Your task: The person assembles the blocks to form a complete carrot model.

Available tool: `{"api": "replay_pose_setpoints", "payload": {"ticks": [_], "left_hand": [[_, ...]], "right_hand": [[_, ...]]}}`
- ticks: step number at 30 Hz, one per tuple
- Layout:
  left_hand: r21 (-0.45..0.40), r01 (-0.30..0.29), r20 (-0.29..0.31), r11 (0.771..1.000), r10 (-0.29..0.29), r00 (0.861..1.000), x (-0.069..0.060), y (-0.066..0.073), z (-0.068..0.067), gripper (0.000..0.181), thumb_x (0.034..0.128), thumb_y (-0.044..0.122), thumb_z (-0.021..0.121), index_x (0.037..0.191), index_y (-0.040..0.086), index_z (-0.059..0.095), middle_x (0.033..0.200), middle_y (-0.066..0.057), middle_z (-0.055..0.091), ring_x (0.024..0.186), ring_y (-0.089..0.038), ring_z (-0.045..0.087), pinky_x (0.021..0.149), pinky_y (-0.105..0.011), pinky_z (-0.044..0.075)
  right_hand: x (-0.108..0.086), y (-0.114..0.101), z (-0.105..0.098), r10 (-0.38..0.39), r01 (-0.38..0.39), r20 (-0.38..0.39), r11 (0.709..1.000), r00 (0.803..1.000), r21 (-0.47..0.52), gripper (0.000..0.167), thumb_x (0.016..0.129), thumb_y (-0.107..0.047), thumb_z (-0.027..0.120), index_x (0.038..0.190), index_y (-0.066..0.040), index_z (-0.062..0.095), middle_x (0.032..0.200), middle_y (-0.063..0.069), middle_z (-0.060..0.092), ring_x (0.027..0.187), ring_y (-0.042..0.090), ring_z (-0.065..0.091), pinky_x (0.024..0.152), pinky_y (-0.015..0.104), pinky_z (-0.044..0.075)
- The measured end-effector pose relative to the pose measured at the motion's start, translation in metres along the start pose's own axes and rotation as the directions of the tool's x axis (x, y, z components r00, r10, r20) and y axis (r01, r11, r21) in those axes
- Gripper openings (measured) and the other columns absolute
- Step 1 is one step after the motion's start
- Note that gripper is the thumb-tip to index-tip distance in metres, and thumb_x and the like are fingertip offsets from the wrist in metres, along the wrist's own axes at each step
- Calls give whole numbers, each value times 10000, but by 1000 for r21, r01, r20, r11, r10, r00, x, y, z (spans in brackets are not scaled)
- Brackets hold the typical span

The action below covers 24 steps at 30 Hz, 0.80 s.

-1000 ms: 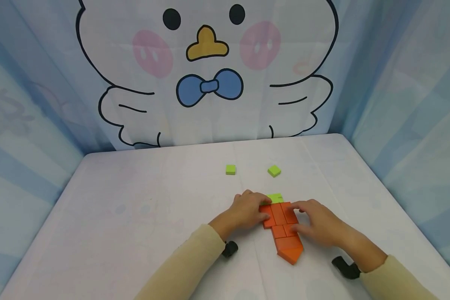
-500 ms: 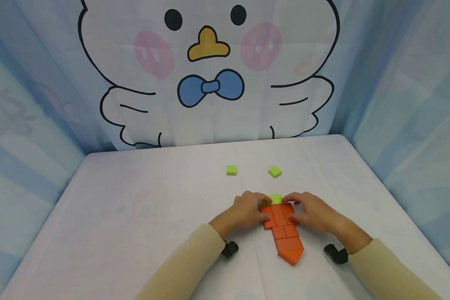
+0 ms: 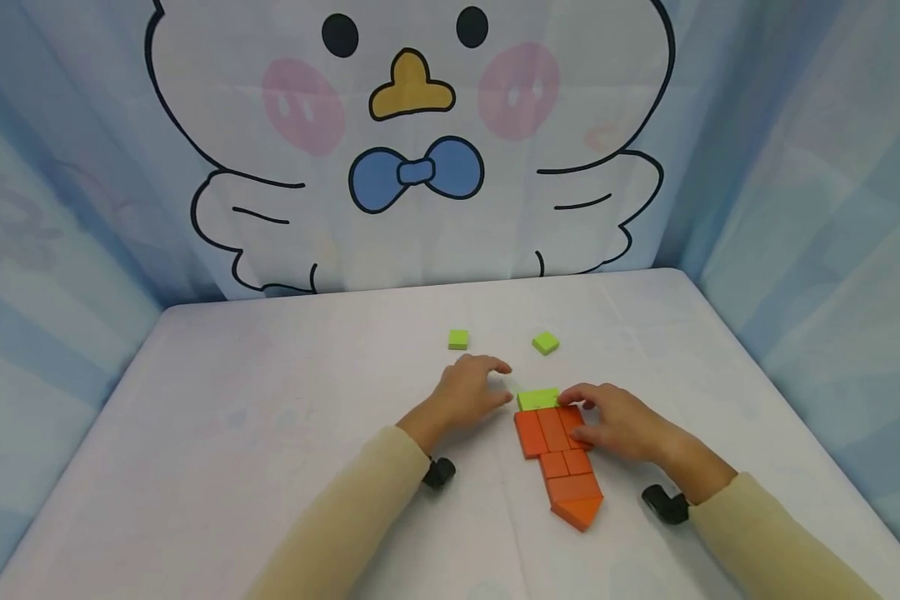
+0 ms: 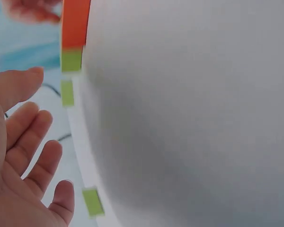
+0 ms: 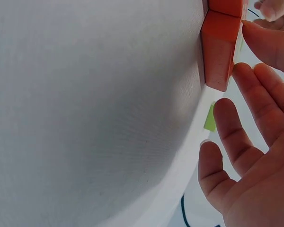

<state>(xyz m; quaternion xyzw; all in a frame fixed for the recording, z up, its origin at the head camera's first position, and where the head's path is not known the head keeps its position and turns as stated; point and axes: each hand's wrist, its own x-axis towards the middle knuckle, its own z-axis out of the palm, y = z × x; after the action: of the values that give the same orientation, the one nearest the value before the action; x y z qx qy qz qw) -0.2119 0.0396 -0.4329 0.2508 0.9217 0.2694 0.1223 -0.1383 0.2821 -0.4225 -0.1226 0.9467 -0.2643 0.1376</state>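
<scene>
On the white table lies a flat arrangement of orange wooden blocks (image 3: 564, 487) ending in a point on the near side. A light green block (image 3: 537, 399) adjoins its far end. My left hand (image 3: 461, 392) is held left of the light green block, thumb and fingers apart, with nothing between them. My right hand (image 3: 621, 423) has its thumb and index fingertip on the far right orange block (image 5: 218, 52); its other fingers are extended. The index fingertip is also close to the light green block in the head view, and contact there cannot be told.
Two small light green blocks lie farther back, a left one (image 3: 458, 339) and a right one (image 3: 546, 342). A printed curtain (image 3: 420, 242) stands behind the white table (image 3: 270, 433), and others hang at both sides. Black wrist cameras (image 3: 440, 472) hang below the sleeves.
My left hand has drawn back from the blocks to the left and away from me. My right hand moved left and away to the far right orange block, then stayed nearly still.
</scene>
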Motion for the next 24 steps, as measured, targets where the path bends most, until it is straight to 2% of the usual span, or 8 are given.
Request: {"api": "replay_pose_setpoints", "payload": {"ticks": [6,10,14,18,24], "left_hand": [[18,109,-91,994,-107,990,20,-27,-31,410,955,237,698,1345,133,625,1394,-69,575,1287,-277,499,1078,-436,373],[3,178,-114,984,-177,978,28,-42,-40,417,957,182,695,1357,95,615,1424,-95,556,1331,-291,484,1102,-418,350],[-8,197,-106,980,-197,975,34,-50,-39,459,962,169,687,1395,66,577,1441,-117,538,1352,-299,465,1111,-421,337],[-26,192,-117,981,-193,974,38,-54,-33,477,965,169,678,1411,53,557,1438,-121,538,1351,-297,464,1111,-421,335],[-15,151,-145,988,-152,978,41,-51,-27,367,966,99,650,1333,78,639,1363,-93,607,1309,-291,509,1089,-409,365]], "right_hand": [[-2,1,-1,1,-1,-12,1000,1000,13,397,915,-141,718,1294,-89,611,1229,76,607,1109,313,541,943,515,460],[-2,1,1,-3,4,-13,1000,1000,29,394,917,-144,714,1295,-91,613,1236,70,609,1112,311,541,943,510,461],[-2,0,2,10,-10,-10,999,1000,39,394,913,-143,716,1292,-100,616,1236,58,609,1114,303,539,944,504,462],[-2,-2,2,15,-15,-14,999,1000,31,389,912,-128,721,1286,-101,619,1237,52,611,1112,299,543,951,503,460],[-3,-2,1,13,-12,-19,1000,1000,22,389,911,-125,722,1285,-100,618,1233,50,612,1106,296,547,953,502,460]]}}
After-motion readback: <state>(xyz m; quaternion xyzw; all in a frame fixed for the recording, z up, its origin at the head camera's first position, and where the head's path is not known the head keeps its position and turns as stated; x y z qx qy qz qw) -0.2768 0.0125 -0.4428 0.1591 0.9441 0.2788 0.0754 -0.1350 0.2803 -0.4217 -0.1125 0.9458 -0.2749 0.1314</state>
